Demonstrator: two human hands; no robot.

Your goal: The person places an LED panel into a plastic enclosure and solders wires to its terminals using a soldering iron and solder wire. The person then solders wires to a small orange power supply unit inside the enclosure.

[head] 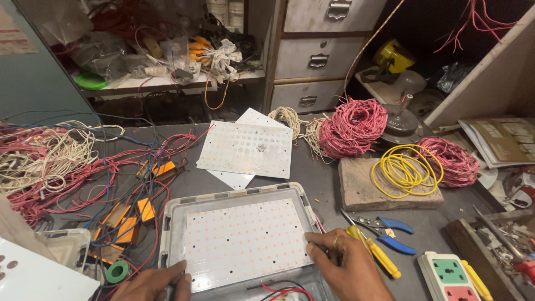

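The bottom edge of the picture cuts off the left hand (153, 284) at the wrist, the right hand (348, 267) at the forearm, and the near wall of the grey lamp housing (167, 223), whose red and black wires (281, 291) run out of view. The right hand covers the panel's lower right corner and part of the yellow-handled screwdriver (379, 257). The white power strip (454, 276) is cropped below, and the objects on the far shelf (167, 83) are too jumbled and dim to tell apart.
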